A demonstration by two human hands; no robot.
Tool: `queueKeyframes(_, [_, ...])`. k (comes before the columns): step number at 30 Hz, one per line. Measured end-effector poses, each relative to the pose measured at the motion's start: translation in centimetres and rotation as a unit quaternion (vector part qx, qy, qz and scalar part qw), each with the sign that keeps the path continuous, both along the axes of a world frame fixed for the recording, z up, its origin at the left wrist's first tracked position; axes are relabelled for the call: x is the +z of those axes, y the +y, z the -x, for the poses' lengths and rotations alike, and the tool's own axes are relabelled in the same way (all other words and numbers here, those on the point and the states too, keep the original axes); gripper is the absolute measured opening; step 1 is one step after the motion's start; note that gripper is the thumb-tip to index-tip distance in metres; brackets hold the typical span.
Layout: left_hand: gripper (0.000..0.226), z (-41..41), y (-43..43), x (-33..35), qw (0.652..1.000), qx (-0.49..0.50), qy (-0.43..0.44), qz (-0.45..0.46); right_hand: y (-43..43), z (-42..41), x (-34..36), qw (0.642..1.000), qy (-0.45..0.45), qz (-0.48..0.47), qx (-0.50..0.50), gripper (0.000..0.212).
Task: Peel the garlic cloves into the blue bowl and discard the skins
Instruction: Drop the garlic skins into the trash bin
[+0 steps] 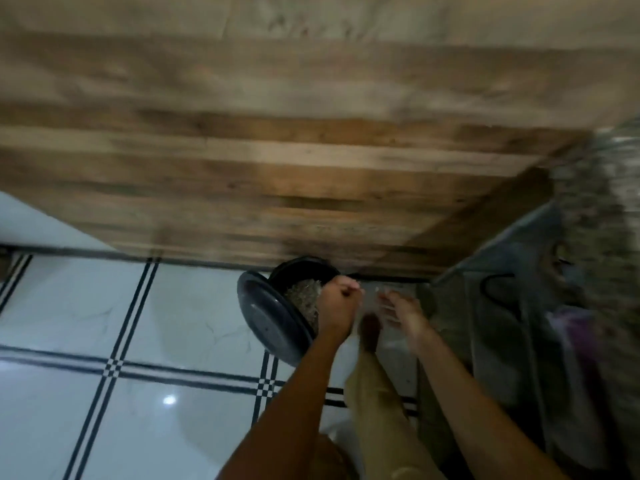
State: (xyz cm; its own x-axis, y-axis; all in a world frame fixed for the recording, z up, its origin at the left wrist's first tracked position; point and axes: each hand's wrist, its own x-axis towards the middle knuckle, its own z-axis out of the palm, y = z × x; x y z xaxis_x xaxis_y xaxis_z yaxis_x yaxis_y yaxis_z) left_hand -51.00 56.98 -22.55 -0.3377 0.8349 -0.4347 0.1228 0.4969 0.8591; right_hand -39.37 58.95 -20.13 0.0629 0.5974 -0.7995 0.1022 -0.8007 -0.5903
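Wood-grain cabinet front (311,150) fills the upper part of the blurred head view. Below it lies a white tiled floor (104,306) crossed by black lines. A black bin (304,268) stands on the floor at its far edge, hard against the foot of the cabinet. Its round lid (270,323) is tipped open toward the left. Inside the bin is a grey-brown speckled heap (304,296), too blurred to make out.

The left hand (337,303) hangs over the bin's right rim with its grip closed, fingers curled into a fist. Whether anything sits inside the fist cannot be told. The right hand (403,315) is just beside it, to the right of the bin, its grip open and the fingers stretched forward.

Between the two forearms show a bare foot (370,332) and a tan trouser leg (374,393). A speckled stone bench (609,188) runs down the right edge, with a grey-blue shape (512,271) below it.
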Motion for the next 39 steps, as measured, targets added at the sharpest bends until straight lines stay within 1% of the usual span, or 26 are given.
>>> queueKeyframes(2, [0.028,-0.5,-0.8,4.4,0.998,-0.063,0.017,-0.002,-0.9,-1.9,5.1,0.999,-0.002,-0.037,-0.015,0.022])
queueKeyframes(4, [0.020,-2.0,-1.0,8.4,0.990,-0.135,0.050,0.004,-2.2,-4.7,10.6,0.996,0.006,-0.082,-0.033,0.025])
queueKeyframes(5, [0.016,-1.8,-1.0,9.0,0.986,-0.152,0.066,0.006,-2.3,-4.8,12.1,0.995,0.016,-0.101,-0.021,0.028])
queueKeyframes(8, [0.013,-6.3,-0.6,13.8,0.962,-0.255,0.093,-0.039,-4.3,-9.2,17.3,0.985,0.016,-0.158,-0.061,0.027])
queueKeyframes(11, [0.017,-13.1,-0.4,19.2,0.939,-0.313,0.043,-0.133,-6.9,-14.2,20.8,0.959,0.007,-0.238,-0.151,0.018])
queueKeyframes(14, [0.018,-20.3,-2.5,23.0,0.904,-0.388,-0.002,-0.179,-12.4,-19.6,23.8,0.915,-0.039,-0.292,-0.274,0.018])
queueKeyframes(16, [0.016,-24.7,-5.2,24.2,0.868,-0.458,-0.026,-0.190,-17.2,-22.4,25.0,0.890,-0.069,-0.300,-0.337,0.019])
queueKeyframes(19, [0.015,-30.4,-11.7,24.4,0.794,-0.575,-0.049,-0.192,-26.5,-24.6,25.3,0.847,-0.115,-0.293,-0.429,0.016])
queueKeyframes(21, [0.015,-33.2,-17.3,24.0,0.734,-0.651,-0.064,-0.182,-33.7,-24.8,24.6,0.804,-0.136,-0.292,-0.500,0.017])
queueKeyframes(23, [0.015,-35.3,-23.3,23.7,0.681,-0.708,-0.074,-0.173,-40.4,-24.4,23.9,0.748,-0.151,-0.262,-0.591,0.017])
queueKeyframes(25, [0.014,-36.6,-28.3,23.3,0.641,-0.749,-0.079,-0.151,-45.8,-24.2,23.6,0.689,-0.173,-0.233,-0.665,0.016])
queueKeyframes(26, [0.013,-37.0,-30.9,23.2,0.622,-0.765,-0.077,-0.144,-48.6,-24.0,23.4,0.669,-0.194,-0.220,-0.683,0.016])
queueKeyframes(28, [0.013,-37.9,-34.7,22.8,0.597,-0.785,-0.057,-0.156,-52.7,-24.0,22.9,0.635,-0.235,-0.197,-0.709,0.016])
queueKeyframes(30, [0.017,-38.8,-38.0,22.6,0.573,-0.799,-0.027,-0.180,-56.3,-24.2,22.4,0.605,-0.243,-0.180,-0.737,0.014])
queueKeyframes(31, [0.019,-39.4,-39.4,22.6,0.566,-0.802,-0.010,-0.190,-57.9,-24.7,22.0,0.593,-0.241,-0.180,-0.747,0.013])
queueKeyframes(32, [0.020,-40.0,-40.6,22.5,0.564,-0.801,0.011,-0.200,-59.3,-25.3,21.7,0.588,-0.237,-0.175,-0.753,0.012])
queueKeyframes(33, [0.020,-40.6,-41.6,22.3,0.570,-0.794,0.031,-0.211,-60.5,-26.0,21.4,0.589,-0.234,-0.169,-0.755,0.012])
queueKeyframes(36, [0.021,-42.5,-43.9,21.6,0.591,-0.772,0.074,-0.223,-64.0,-28.4,20.2,0.602,-0.234,-0.151,-0.749,0.015])
queueKeyframes(37, [0.023,-42.9,-44.7,21.3,0.591,-0.769,0.082,-0.229,-65.0,-29.0,19.9,0.607,-0.235,-0.147,-0.745,0.015])
queueKeyframes(39, [0.027,-43.5,-46.5,20.7,0.576,-0.774,0.095,-0.245,-66.5,-30.1,19.7,0.613,-0.223,-0.152,-0.743,0.015])
